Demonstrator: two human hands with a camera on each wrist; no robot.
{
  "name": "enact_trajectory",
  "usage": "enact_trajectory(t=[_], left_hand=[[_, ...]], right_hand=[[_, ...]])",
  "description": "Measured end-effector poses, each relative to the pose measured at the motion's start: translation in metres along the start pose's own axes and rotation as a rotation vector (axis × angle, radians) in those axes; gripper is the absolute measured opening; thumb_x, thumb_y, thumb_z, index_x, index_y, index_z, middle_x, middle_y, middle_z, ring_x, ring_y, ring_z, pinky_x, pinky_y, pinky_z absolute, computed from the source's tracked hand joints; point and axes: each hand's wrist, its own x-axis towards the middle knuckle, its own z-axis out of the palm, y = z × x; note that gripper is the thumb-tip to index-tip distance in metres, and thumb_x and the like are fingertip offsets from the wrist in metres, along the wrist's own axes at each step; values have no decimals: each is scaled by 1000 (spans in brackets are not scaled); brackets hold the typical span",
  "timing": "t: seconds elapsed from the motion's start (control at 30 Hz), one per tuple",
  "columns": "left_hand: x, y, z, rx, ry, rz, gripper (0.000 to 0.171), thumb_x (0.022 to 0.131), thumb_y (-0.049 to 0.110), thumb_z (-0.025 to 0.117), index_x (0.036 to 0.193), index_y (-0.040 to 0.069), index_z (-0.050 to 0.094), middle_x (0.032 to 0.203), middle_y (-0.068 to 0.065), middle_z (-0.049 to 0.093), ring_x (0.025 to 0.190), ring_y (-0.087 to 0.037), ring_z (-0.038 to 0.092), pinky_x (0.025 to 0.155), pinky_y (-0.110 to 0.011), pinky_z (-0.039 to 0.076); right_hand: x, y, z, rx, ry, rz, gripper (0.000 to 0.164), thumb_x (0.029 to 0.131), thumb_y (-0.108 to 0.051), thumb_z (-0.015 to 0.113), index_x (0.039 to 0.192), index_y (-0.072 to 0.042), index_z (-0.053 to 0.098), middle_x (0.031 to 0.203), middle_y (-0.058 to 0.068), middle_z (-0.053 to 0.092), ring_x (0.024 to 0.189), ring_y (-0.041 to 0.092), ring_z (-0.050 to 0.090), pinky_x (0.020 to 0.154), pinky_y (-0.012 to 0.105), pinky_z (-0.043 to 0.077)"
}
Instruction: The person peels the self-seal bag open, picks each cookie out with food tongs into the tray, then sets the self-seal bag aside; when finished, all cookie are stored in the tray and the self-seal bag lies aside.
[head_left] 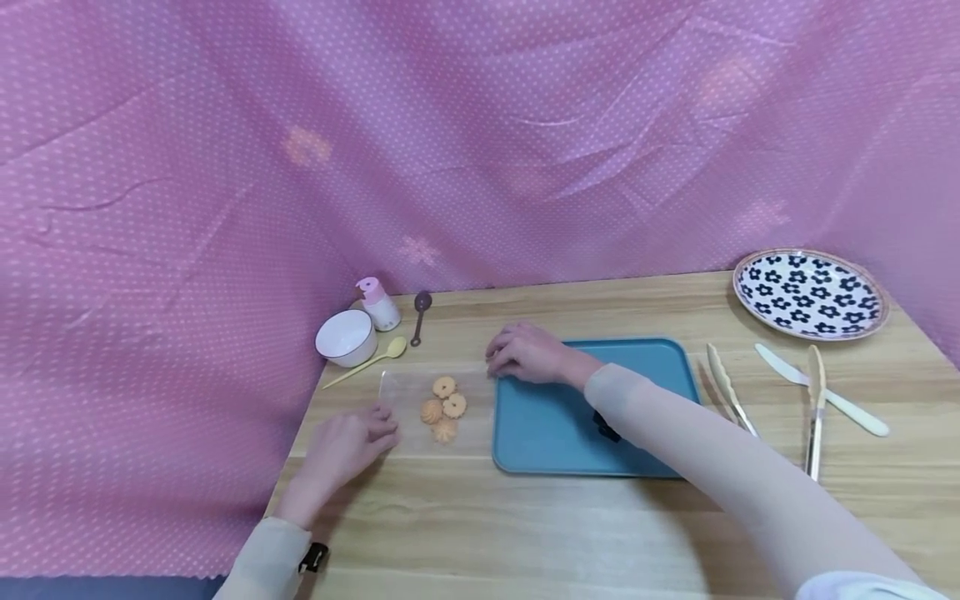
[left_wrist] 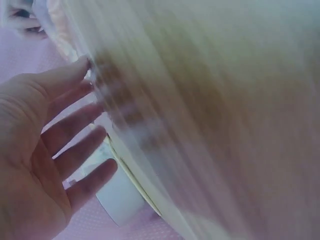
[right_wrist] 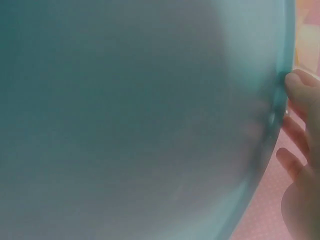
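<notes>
I am seeing the clear plastic [head_left: 406, 396] lying between my two hands; four cookies [head_left: 453, 406] are sitting on or in it, I cannot tell which; its long side is seemingly running left to right, toward the blue tray [head_left: 555, 425]; my left hand [head_left: 345, 443] is waiting at its left edge, fingers spreading; my right hand [head_left: 528, 353] is reaching over the tray to its far right corner, fingers bending; both are about equally near; I cannot tell if either is pinching.

The sheet [head_left: 480, 417] looks like clear, shiny plastic, the tray [head_left: 540, 425] matt and smooth, the table [head_left: 420, 533] like wood, the curtain [head_left: 480, 167] like thin cloth.
</notes>
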Motion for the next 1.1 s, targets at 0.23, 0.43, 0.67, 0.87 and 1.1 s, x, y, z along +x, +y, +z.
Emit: enact_trajectory(t=[0.23,0.43,0.67,0.87,1.1], left_hand=[[5,1,-9,81,183,137,22,76,42,84,90,25,81,108,1,80,93,-23,77,73,-42,63],[16,5,-19,126,291,226,38,78,49,80,104,22,78,109,-3,79,97,-26,76,81,-44,63],[41,12,-2,-65,40,269,47,90,49,73,129,23,70,139,-3,68,131,-25,62,114,-49,49],[47,5,14,-151,45,295,33,87,42,78,117,28,76,133,-1,71,129,-25,64,113,-48,49],[49,6,16,-200,86,303,23,86,37,80,107,28,80,122,1,77,120,-21,70,106,-43,55]], right_hand=[[-4,-3,-1,30,3,-18,19,92,-24,75,110,-25,79,127,1,74,124,22,62,104,48,49],[-7,-3,-2,81,-18,0,20,93,-22,74,112,-22,78,129,3,73,127,23,62,112,52,46],[-13,-2,-3,71,-33,38,20,93,-23,74,113,-23,78,129,1,73,127,22,61,113,50,47],[-14,-3,-3,50,-52,50,22,95,-29,72,116,-25,77,131,-1,72,130,20,60,114,48,46],[-15,-5,-4,49,-69,101,22,96,-33,71,116,-28,77,133,-5,70,133,18,57,119,45,43]])
